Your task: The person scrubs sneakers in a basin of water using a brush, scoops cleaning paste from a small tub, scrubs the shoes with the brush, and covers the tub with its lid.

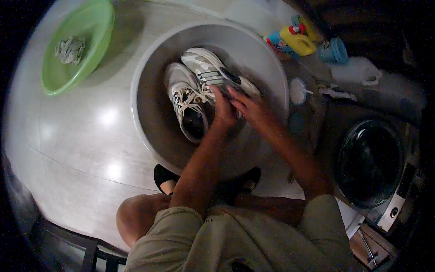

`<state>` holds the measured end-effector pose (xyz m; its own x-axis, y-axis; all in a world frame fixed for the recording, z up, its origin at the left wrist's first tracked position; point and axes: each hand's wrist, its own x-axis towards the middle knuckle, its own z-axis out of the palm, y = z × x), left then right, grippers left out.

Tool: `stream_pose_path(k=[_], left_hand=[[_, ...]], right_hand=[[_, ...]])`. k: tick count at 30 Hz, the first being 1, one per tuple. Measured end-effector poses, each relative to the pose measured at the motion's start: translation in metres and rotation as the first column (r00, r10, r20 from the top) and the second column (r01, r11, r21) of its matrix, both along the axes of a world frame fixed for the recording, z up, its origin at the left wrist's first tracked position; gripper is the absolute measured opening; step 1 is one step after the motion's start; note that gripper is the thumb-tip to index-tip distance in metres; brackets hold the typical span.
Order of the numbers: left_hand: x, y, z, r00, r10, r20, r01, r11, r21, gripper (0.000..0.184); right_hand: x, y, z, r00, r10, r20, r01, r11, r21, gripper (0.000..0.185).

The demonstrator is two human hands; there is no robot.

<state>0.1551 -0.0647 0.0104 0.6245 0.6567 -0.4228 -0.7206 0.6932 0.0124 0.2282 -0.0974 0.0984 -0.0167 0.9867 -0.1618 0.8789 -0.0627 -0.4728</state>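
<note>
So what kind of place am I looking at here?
Probably a washing area, perhaps in a home, though I can't be sure. Two shoes sit in a big grey basin, a green basin holds a crumpled cloth, and a yellow bottle nearby looks like detergent.

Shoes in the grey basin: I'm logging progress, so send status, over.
Left hand and right hand close together at striped shoe, grip unclear. Other shoe beside it, both inside grey basin. Nothing seen blocking either hand.
</note>
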Motion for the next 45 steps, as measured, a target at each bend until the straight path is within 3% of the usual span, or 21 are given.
stream_pose_path(k=[2,5,6,7,8,9,11,13,15,17,21,22,23,24,26,30,32,36,39,41,45], left_hand=[[-0.002,0.001,0.0,0.996,-0.075,0.04,0.076,0.997,-0.008,0.071],[-0.008,0.003,-0.009,0.978,-0.207,0.012,0.206,0.976,0.071,0.054],[-0.015,0.003,-0.006,0.917,-0.276,-0.288,0.362,0.879,0.31,0.04],[-0.021,0.004,0.005,0.787,-0.236,-0.57,0.546,0.698,0.464,0.026],[-0.022,0.005,0.018,0.717,-0.21,-0.665,0.592,0.688,0.42,0.013],[-0.018,0.003,0.01,0.724,-0.211,-0.656,0.588,0.686,0.428,0.013],[-0.004,-0.006,-0.015,0.782,-0.174,-0.599,0.423,0.853,0.305,0.013],[-0.01,0.003,-0.002,0.718,-0.271,-0.641,0.527,0.813,0.247,0.014],[-0.014,0.007,0.008,0.818,-0.289,-0.497,0.413,0.897,0.157,0.015],[-0.017,0.011,0.019,0.838,-0.321,-0.441,0.398,0.913,0.092,0.018],[-0.009,0.0,0.01,0.839,-0.417,-0.35,0.456,0.89,0.032,0.021],[-0.015,-0.001,0.021,0.866,-0.288,-0.409,0.396,0.894,0.209,0.019],[-0.013,0.0,0.019,0.867,-0.285,-0.409,0.393,0.895,0.209,0.019],[-0.009,-0.001,0.012,0.828,-0.334,-0.451,0.447,0.878,0.171,0.019],[-0.008,-0.002,0.005,0.781,-0.385,-0.491,0.502,0.856,0.127,0.018],[-0.007,0.002,0.005,0.888,-0.318,-0.333,0.369,0.924,0.1,0.017],[-0.01,0.005,0.005,0.895,-0.34,-0.291,0.36,0.933,0.018,0.017],[-0.008,0.0,0.009,0.883,-0.359,-0.302,0.387,0.921,0.038,0.016],[-0.007,0.002,0.005,0.872,-0.335,-0.356,0.386,0.919,0.08,0.017],[-0.008,0.003,0.005,0.882,-0.293,-0.368,0.36,0.924,0.127,0.017],[-0.01,0.005,0.001,0.887,-0.29,-0.36,0.345,0.934,0.096,0.019]], right_hand=[[-0.011,0.041,-0.002,0.979,-0.189,-0.071,0.162,0.945,-0.283,0.038],[0.012,0.06,-0.008,0.908,-0.301,-0.29,0.249,0.947,-0.203,0.041],[0.021,0.06,-0.002,0.876,-0.325,-0.358,0.277,0.944,-0.179,0.043],[0.028,0.054,0.018,0.909,-0.36,-0.21,0.338,0.932,-0.132,0.046],[0.036,0.045,0.033,0.915,-0.398,-0.062,0.393,0.916,-0.075,0.049],[0.051,0.031,0.034,0.915,-0.4,-0.051,0.396,0.916,-0.069,0.049],[0.079,-0.003,0.025,0.941,-0.339,-0.025,0.333,0.935,-0.121,0.054],[0.065,-0.025,0.045,0.931,-0.362,-0.047,0.351,0.922,-0.163,0.053],[0.053,-0.045,0.059,0.918,-0.39,-0.071,0.367,0.905,-0.217,0.051],[0.046,-0.057,0.064,0.968,-0.201,0.149,0.229,0.952,-0.204,0.047],[0.033,-0.017,0.033,0.971,-0.165,0.173,0.183,0.979,-0.093,0.042],[0.023,0.009,0.039,0.959,-0.174,0.223,0.23,0.94,-0.253,0.042],[0.02,0.026,0.044,0.947,-0.173,0.272,0.276,0.871,-0.407,0.041],[0.03,0.029,0.035,0.949,-0.167,0.266,0.265,0.881,-0.392,0.041],[0.048,0.023,0.016,0.987,-0.149,-0.053,0.14,0.979,-0.148,0.04],[0.049,-0.024,0.052,0.98,-0.198,-0.024,0.192,0.969,-0.156,0.039],[0.055,-0.05,0.049,0.993,-0.043,0.106,0.052,0.995,-0.089,0.039],[0.019,-0.003,0.028,0.985,-0.122,0.125,0.13,0.989,-0.064,0.039],[0.01,0.034,0.037,0.89,-0.446,0.093,0.442,0.792,-0.421,0.039],[0.031,0.024,0.024,0.964,-0.263,-0.028,0.257,0.957,-0.136,0.039],[0.032,-0.025,0.054,0.886,-0.462,-0.041,0.44,0.865,-0.241,0.039]])
